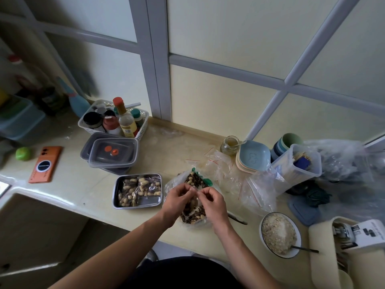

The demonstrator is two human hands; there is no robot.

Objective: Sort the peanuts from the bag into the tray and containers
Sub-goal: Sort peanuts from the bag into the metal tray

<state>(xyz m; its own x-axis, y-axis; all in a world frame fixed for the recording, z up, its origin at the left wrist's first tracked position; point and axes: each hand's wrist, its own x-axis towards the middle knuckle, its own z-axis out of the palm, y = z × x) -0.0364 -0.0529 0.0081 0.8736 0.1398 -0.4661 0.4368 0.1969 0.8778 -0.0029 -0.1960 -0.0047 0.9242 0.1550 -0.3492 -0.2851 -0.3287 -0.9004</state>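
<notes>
Left hand point(178, 198) and right hand point(213, 202) both curled, thumbs and forefingers meeting tip to tip over the open bag point(173, 184), pinching a small pale bit point(195, 190) between them. Bag lying on the counter point(87, 184) just right of the steel tray point(115, 192), whether touching its rim impossible to tell. Peanuts point(192, 180) mixed with dark seeds point(190, 217) inside the bag. More peanuts in the tray, some of them in small clear pouches point(133, 189).

Probably mid-pick, or closing a pouch. To do it well:
- Keep the pinch light and lift straight up, clear of the loose film.
- Check for dark seeds clinging.
- Carry low and left across the short gap to the tray rather than tossing.
- Steady the bag's mouth with the other hand, so as not to drag the heap or spill toward the counter edge.
- Leave the stacked lidded containers point(112, 152) behind the tray closed until needed.

Hard to make out:
- Identity of the pinched bit: peanut, shell or mouth of a small pouch, no telling.
- Middle of the bag, hidden beneath both palms.
- Contents of the containers, clouded by the lids save for orange spots.
- Far left of the counter, smeared out of focus.
</notes>
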